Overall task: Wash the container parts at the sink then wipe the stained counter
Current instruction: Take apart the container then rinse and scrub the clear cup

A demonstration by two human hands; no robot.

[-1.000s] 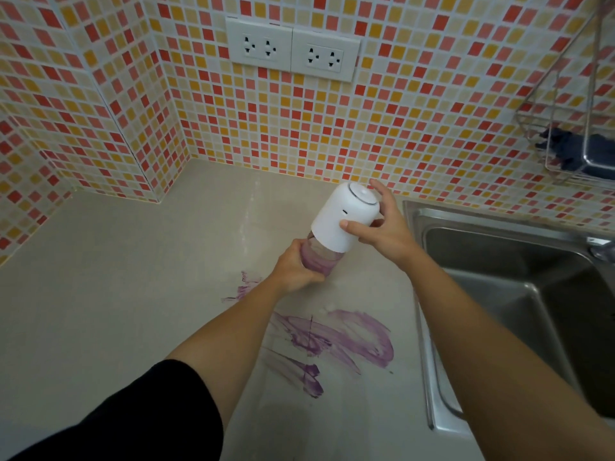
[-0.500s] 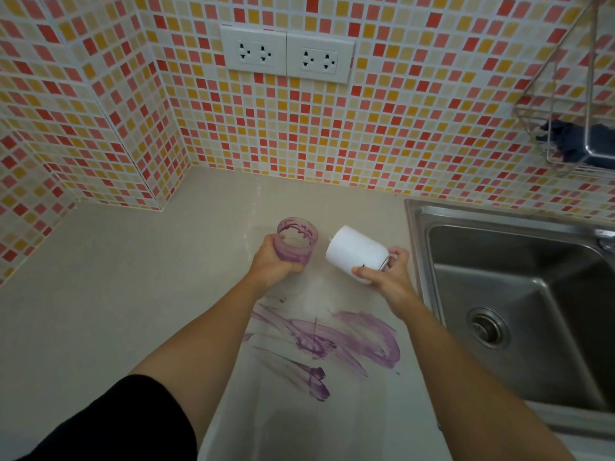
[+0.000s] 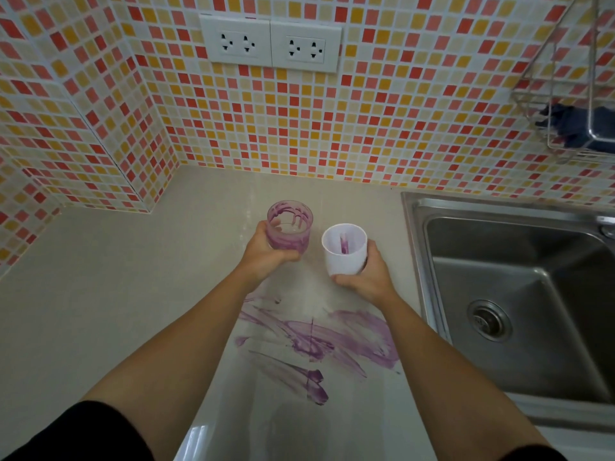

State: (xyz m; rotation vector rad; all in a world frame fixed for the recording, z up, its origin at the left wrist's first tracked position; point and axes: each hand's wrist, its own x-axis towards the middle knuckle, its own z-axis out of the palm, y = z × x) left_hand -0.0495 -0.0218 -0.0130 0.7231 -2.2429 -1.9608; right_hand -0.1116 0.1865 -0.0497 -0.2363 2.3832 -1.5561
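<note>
Purple residue is streaking the inside of the clear cup that the left hand is grasping from its near side, fingers wrapping around the lower wall and hiding the base. Just to its right, the right hand is gripping the white housing from below, its open mouth facing up; a purple-smeared part is showing inside, too small to identify. The two pieces are sitting apart, not touching, and whether either is resting on the beige counter is hard to tell. Nearer than both hands, a purple stain is spreading across the counter between the forearms. Right of the right hand, the steel sink is running out of frame. Beyond it, a wire rack holding something dark blue is being cut off by the edge.
</note>
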